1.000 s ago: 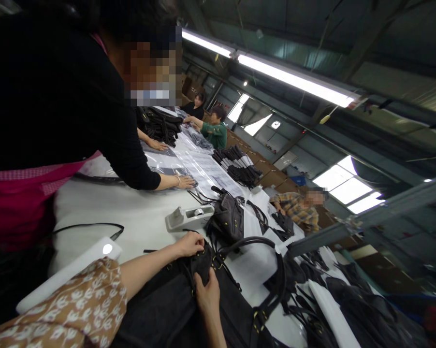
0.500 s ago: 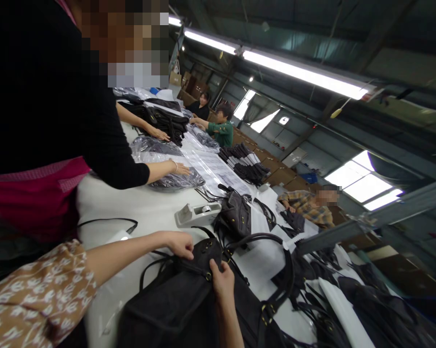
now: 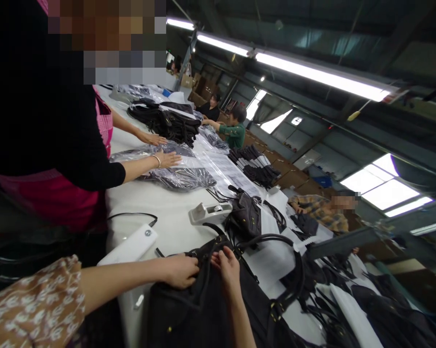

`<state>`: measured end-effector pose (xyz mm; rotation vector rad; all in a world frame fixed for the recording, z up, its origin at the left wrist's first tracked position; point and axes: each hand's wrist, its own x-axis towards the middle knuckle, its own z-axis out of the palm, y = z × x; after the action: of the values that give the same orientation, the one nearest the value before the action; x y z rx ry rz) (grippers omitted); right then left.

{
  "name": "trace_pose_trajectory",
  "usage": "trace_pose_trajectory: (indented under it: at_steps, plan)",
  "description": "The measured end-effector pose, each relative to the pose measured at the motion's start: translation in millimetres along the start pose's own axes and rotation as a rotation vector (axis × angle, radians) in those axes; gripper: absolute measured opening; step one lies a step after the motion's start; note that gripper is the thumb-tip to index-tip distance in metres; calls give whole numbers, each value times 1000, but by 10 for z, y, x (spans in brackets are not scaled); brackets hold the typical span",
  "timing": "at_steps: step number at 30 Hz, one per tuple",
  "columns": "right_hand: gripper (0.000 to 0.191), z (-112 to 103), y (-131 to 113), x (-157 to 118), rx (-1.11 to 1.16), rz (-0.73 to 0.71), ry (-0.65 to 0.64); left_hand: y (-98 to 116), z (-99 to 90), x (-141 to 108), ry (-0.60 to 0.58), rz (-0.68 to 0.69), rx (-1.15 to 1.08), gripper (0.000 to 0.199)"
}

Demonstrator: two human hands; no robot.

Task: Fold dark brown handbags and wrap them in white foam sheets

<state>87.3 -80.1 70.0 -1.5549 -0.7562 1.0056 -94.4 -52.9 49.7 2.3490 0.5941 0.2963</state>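
A black bag (image 3: pixel 192 314) with small brass-coloured fittings lies at the near edge of the white table. My left hand (image 3: pixel 181 271), reaching in from a brown flowered sleeve, has its fingers curled on the bag's upper part, beside a dark strap. On the right side of the same upper part rests my right hand (image 3: pixel 227 266), its fingers bent against the black material. Both hands are closed on the bag, a short gap apart. Their fingertips are partly hidden.
A tape dispenser (image 3: pixel 210 213) and a white device (image 3: pixel 133 246) with a cable lie on the white table (image 3: pixel 131 198). At left, a person's hands (image 3: pixel 169 159) press on plastic-wrapped goods (image 3: pixel 185 178). More black bags (image 3: pixel 245 212) lie to the right.
My left hand has moved down the bag's upper part, and the strap between my hands has shifted. The view has moved, showing more of the white device. The other person's hands have slid back left.
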Motion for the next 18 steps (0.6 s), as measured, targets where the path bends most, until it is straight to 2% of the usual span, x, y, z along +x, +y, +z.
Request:
trace_pose_trajectory:
  at_steps: [3, 5, 9, 12, 15, 17, 18]
  plan:
    - [71, -93, 32, -63, -65, -96, -36, -63, -173, -11, 9, -55, 90, 15]
    - [59, -115, 78, -106, -206, -202, -45, -97, -378, 29, 85, -145, 67, 20]
    - [42, -11, 230, -188, -498, -455, -28, -138, -889, 226, 279, -234, 30, 25]
    - [42, 94, 382, -214, -624, -520, -66, -134, -1103, 302, 348, -254, 19, 25]
    - [43, 145, 471, -181, -724, -553, -91, -83, -1015, 86, 409, -220, -72, 30]
    - [43, 149, 445, -126, -815, -642, -58, -7, -822, -229, 344, -187, -225, 38]
    - [42, 142, 408, -92, -870, -706, -43, 45, -706, -413, 274, -181, -303, 44]
